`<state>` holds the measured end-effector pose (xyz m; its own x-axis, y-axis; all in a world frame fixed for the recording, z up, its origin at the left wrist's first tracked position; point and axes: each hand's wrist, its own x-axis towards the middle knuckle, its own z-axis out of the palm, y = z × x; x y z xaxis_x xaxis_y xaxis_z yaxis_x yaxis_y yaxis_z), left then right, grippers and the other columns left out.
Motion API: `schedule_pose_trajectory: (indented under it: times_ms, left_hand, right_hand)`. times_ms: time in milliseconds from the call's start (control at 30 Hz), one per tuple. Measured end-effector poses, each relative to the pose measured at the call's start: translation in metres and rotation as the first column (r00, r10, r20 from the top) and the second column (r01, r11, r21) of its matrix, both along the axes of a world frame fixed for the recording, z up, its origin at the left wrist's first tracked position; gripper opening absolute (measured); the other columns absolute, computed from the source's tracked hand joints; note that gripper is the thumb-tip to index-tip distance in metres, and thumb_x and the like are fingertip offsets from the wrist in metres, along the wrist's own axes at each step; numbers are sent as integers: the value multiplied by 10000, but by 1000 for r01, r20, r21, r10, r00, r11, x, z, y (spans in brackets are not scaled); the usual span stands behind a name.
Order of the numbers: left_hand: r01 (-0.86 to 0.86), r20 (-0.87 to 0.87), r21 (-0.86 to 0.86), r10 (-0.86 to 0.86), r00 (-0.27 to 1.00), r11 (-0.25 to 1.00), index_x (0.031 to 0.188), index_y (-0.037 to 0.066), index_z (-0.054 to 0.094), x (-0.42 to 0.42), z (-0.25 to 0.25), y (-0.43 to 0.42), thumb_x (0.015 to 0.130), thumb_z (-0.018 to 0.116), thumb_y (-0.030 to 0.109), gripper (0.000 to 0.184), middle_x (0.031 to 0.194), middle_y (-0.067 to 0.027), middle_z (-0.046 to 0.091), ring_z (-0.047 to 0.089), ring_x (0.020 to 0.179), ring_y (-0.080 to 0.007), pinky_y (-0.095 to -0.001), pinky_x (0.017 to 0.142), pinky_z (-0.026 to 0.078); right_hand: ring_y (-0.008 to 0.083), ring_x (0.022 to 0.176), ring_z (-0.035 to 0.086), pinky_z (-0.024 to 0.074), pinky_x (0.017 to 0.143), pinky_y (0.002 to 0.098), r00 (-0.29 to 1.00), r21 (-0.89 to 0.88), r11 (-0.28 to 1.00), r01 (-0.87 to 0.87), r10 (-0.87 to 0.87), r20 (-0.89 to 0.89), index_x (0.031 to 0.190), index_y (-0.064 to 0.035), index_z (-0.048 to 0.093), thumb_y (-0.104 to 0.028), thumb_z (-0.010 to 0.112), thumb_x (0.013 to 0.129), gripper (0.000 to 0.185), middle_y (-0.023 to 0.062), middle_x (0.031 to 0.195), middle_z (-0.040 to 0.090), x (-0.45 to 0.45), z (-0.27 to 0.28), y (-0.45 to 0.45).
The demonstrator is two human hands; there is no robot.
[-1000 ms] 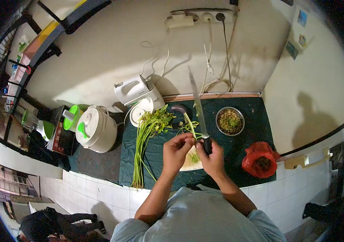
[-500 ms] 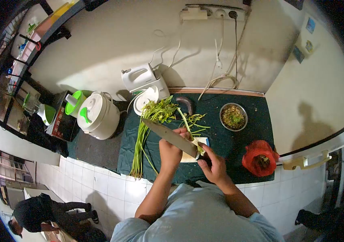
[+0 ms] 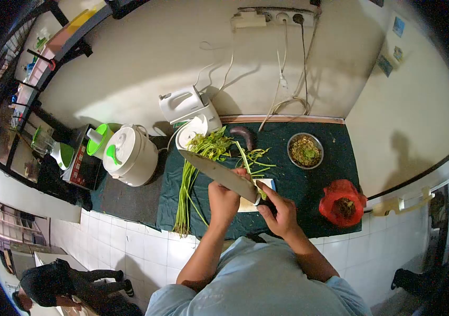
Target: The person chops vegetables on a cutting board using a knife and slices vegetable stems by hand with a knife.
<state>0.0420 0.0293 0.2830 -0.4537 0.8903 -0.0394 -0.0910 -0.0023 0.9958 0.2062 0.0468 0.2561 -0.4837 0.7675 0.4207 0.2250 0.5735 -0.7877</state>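
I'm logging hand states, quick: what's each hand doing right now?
Left hand: closed, holding a green stalk, grip partly hidden behind the knife.
Right hand: closed, holding the knife's handle.

Location type: kitchen. Appliances present: a lidded white cooker [image 3: 130, 160], a hand mixer [image 3: 178, 105] and a blender [image 3: 64, 155]. Food-preparation items at the cloth-covered surface [image 3: 335, 152]: a broad-bladed knife [image 3: 214, 171], a cutting board [image 3: 246, 206], leafy green stalks [image 3: 184, 197] and a metal bowl [image 3: 305, 167] containing chopped plant matter. White tiling [image 3: 148, 239] shows below the surface edge.
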Motion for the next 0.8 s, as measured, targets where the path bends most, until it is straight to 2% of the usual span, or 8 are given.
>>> schedule_pose_trajectory:
  times_ms: [100,300,467,533,733,800]
  left_hand:
    - [15,9,-9,-15,1000,1000,989,-58,639,0,2,1,816,606,-25,179,903,-95,683,646,833,-137,-263,766,505]
    - [43,31,-25,-42,999,999,996,-53,641,1,1,5,835,623,-6,168,908,-94,683,643,842,-133,-265,778,503]
    - [56,19,-27,-55,998,998,1021,-49,635,3,-2,9,841,625,-4,186,933,-94,680,643,856,-143,-273,792,502]
    - [108,139,-31,-102,985,994,1058,-45,623,2,-1,9,836,632,-1,226,959,-91,675,643,864,-149,-280,797,503]
    - [192,241,-2,-186,953,981,1092,-31,611,-2,-7,10,833,651,30,268,955,-82,672,639,876,-145,-282,790,504]
    - [187,214,-22,-178,960,982,1077,-28,613,-2,1,9,833,660,43,259,946,-78,670,637,864,-141,-276,776,504]
  right_hand:
    - [368,911,650,520,763,404,1000,-90,996,-14,12,-17,1354,-110,459,-325,590,891,527,206,1068,642,0,4,-2]
    - [367,919,652,519,758,400,998,-102,995,-2,-4,-57,1358,-121,459,-327,578,902,515,218,1055,644,-2,2,0]
    - [362,959,645,518,781,392,1000,-148,989,0,-1,-13,1347,-97,466,-313,577,903,506,220,1100,631,1,2,2]
    - [362,967,643,518,784,390,1000,-150,989,6,-7,-10,1342,-85,469,-308,579,902,505,220,1108,629,2,2,4]
    - [370,933,649,522,759,396,998,-109,994,21,-27,-50,1321,-55,488,-296,595,892,504,220,1066,642,0,-2,7]
    - [369,911,652,524,748,394,998,-86,996,11,-16,-60,1315,-56,495,-303,601,887,506,211,1042,651,-2,-2,9]
